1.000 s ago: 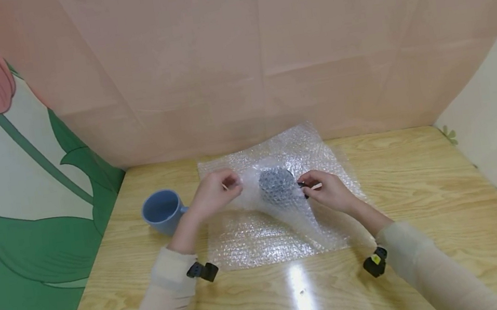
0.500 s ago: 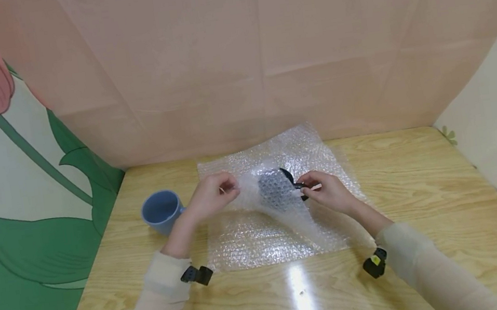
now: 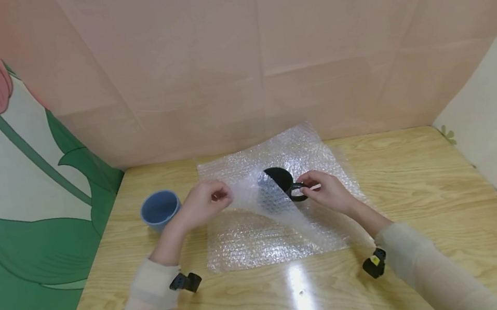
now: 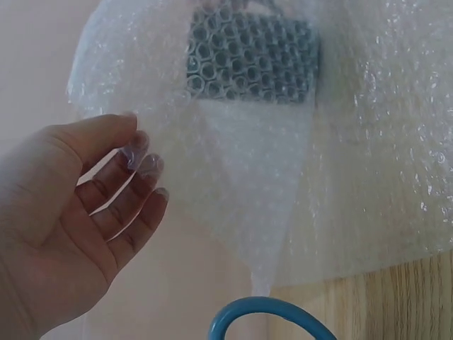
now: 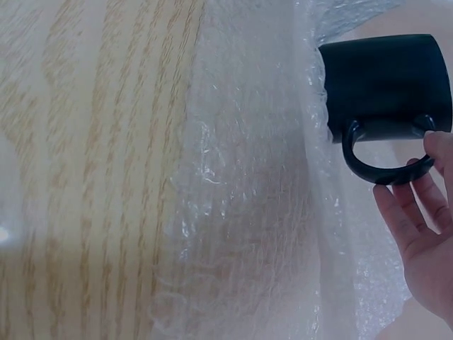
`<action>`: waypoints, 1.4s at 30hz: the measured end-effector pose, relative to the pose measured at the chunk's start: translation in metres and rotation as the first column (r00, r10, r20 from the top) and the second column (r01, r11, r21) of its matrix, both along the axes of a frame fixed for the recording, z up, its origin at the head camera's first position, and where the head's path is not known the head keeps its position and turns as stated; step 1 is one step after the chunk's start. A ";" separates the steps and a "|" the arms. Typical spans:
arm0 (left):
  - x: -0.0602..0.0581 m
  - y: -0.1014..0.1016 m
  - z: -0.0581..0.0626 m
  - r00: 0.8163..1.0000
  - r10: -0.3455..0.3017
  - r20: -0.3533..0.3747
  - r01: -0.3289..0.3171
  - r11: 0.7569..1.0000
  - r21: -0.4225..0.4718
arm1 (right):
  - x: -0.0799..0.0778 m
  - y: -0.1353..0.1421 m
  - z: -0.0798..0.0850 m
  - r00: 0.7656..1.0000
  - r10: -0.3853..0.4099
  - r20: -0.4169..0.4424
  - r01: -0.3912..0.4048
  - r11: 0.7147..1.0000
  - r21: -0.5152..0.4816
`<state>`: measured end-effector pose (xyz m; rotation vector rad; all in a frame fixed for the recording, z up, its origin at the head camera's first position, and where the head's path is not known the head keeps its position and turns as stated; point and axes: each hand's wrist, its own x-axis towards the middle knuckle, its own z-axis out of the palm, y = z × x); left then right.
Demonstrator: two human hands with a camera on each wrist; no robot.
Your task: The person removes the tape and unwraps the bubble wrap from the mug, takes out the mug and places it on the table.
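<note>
A black mug (image 3: 281, 176) lies on a sheet of bubble wrap (image 3: 242, 247), partly covered by a flap of it. With thumb and fingertips my left hand (image 3: 201, 204) pinches the lifted edge of that flap, left of the mug. My right hand (image 3: 329, 192) holds the mug by its handle, thumb on top and fingers below, as the right wrist view shows on the black mug (image 5: 386, 85). In the left wrist view the mug's covered side shows dimly through the bubbles.
A blue mug (image 3: 159, 207) stands on the wooden table (image 3: 249, 301) at the left, close to my left forearm. Its blue handle (image 4: 262, 304) appears at the bottom of the left wrist view. A pink sheet (image 3: 237, 72) hangs behind the table.
My left hand has moved left and slightly down, drawing the bubble wrap flap off the black mug's rim and handle side. My right hand has stayed at the handle.
</note>
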<state>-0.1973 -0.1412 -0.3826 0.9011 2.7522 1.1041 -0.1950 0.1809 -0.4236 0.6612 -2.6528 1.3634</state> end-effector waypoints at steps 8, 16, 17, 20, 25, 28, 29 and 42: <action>0.003 -0.005 -0.003 0.999 -0.030 0.018 0.030 0.999 -0.018 | 0.001 0.000 0.002 1.000 -0.004 0.012 0.004 1.000 -0.010; 0.010 -0.010 -0.004 0.996 -0.028 0.087 0.031 0.999 -0.029 | 0.000 -0.001 0.000 1.000 -0.005 0.001 0.005 1.000 -0.006; 0.011 -0.010 -0.004 0.995 -0.029 0.093 0.032 0.999 -0.029 | 0.000 -0.001 0.000 1.000 -0.007 0.001 0.007 1.000 -0.004; 0.013 -0.012 -0.007 0.995 -0.031 0.093 0.035 0.999 -0.034 | 0.000 0.000 -0.001 1.000 -0.008 -0.002 0.008 1.000 -0.003; 0.017 -0.013 -0.013 0.996 -0.038 0.079 0.043 0.998 -0.055 | 0.001 0.000 -0.001 1.000 -0.009 -0.003 0.009 1.000 -0.005; 0.019 -0.014 -0.019 0.996 -0.048 0.080 0.054 0.996 -0.074 | 0.001 0.000 -0.001 1.000 -0.015 0.000 0.015 1.000 -0.005; 0.019 -0.015 -0.021 0.995 -0.049 0.081 0.056 0.995 -0.081 | 0.001 0.000 0.000 1.000 -0.017 0.001 0.017 1.000 -0.005; 0.021 -0.021 -0.042 0.995 -0.098 0.025 0.100 0.990 -0.094 | 0.000 0.000 -0.001 1.000 -0.023 -0.011 0.023 1.000 0.000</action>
